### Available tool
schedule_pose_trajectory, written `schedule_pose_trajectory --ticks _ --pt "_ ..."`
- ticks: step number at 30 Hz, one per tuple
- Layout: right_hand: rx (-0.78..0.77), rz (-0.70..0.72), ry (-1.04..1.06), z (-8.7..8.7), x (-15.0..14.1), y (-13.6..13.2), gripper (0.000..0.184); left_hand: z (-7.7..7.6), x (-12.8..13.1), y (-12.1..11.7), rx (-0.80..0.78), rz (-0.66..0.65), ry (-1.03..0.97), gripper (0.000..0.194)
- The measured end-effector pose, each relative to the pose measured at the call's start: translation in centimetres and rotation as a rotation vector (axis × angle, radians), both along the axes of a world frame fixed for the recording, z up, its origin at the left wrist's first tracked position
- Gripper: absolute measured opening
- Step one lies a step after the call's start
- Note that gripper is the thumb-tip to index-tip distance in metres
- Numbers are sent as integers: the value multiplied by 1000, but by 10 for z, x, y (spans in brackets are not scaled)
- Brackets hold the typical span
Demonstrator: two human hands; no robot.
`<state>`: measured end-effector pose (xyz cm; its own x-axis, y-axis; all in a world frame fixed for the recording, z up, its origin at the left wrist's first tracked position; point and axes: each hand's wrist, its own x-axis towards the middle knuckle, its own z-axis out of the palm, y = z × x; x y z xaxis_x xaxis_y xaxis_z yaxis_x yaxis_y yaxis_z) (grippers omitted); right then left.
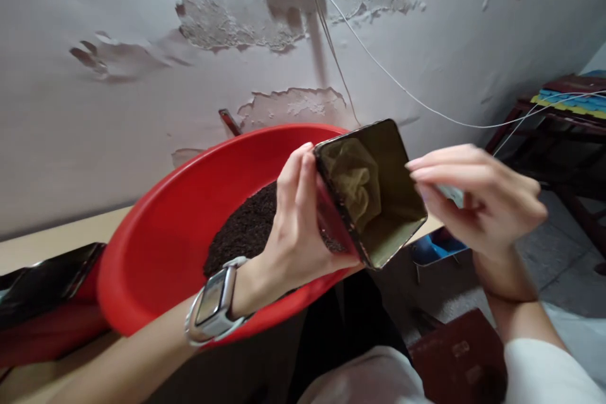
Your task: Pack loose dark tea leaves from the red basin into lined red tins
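Observation:
My left hand (298, 221), wearing a watch (215, 300), grips a square tin (388, 164) from its left side, fingers at the upper corner and thumb at the lower one. The tin is tilted so that its open mouth faces me. Inside it is a crumpled, thin, see-through bag or liner (357, 186). By the tin's right rim is my right hand (478, 196), its fingers and thumb drawn together, slightly blurred. Whether anything is pinched there I cannot make out. Beneath the tin is a large red basin (156, 214) with dark, loose, leaf-like bits (243, 227) in it.
The basin rests on a pale tabletop (71, 230) against a peeling wall. A dark, shiny-topped red container (47, 284) stands at the left. White cables (402, 85) hang from the wall. A dark red stool (459, 360) is below, and a rack (563, 139) stands at the right.

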<state>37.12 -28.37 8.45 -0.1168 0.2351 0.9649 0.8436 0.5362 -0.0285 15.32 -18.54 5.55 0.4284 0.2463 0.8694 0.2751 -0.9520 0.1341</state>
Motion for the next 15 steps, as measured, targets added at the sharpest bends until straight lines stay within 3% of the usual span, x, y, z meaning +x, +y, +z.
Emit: schedule_pose_trajectory --ticks 3,6,11,15 --pt "-283 -136 -364 22 -16 -22 16 10 16 -19 179 -73 96 136" --pt "-413 -286 -507 25 -11 -34 16 15 28 -47 105 -76 114 125" --pt "-457 -276 -493 29 -4 -89 14 7 36 -103 -61 -168 93 113" --pt "-516 -168 -303 37 -2 -125 10 -23 49 -135 -278 -291 0 125"
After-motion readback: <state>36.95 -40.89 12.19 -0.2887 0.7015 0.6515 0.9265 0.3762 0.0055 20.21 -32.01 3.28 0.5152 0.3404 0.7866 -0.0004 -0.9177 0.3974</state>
